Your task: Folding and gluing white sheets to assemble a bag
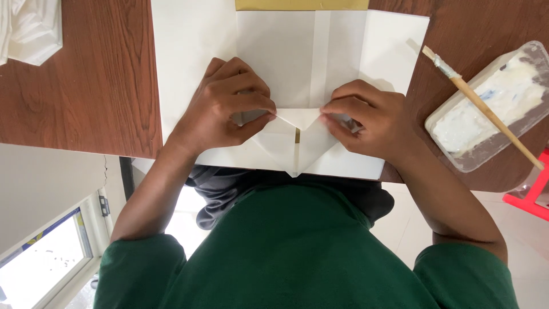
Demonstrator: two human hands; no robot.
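Nearest the camera, a green shirt fills the lower part of the view, with two bare forearms reaching away from it toward the wooden surface.

At the near edge of that surface lies a folded sheet of white paper, its closest end creased into a downward point that hangs just over the edge. A thin gold strip shows in the slit at the middle of that point.

On the paper's near part, the left hand is bent at the knuckles, its fingertips and thumb pinched on the left flap of the fold and pressing it flat. Opposite it, the right hand is curled the same way, its fingertips pinched on the right flap. The two hands come close to each other at the middle crease but do not touch; a small white triangle of paper shows between them.

Beyond the hands the paper spreads out flat, with a long vertical overlap running up its middle and a gold band at its far end.

Off to the right sits a clear rectangular tub holding white paste, with a wooden-handled brush laid across it.

At the far left corner lies a crumpled white plastic bag.
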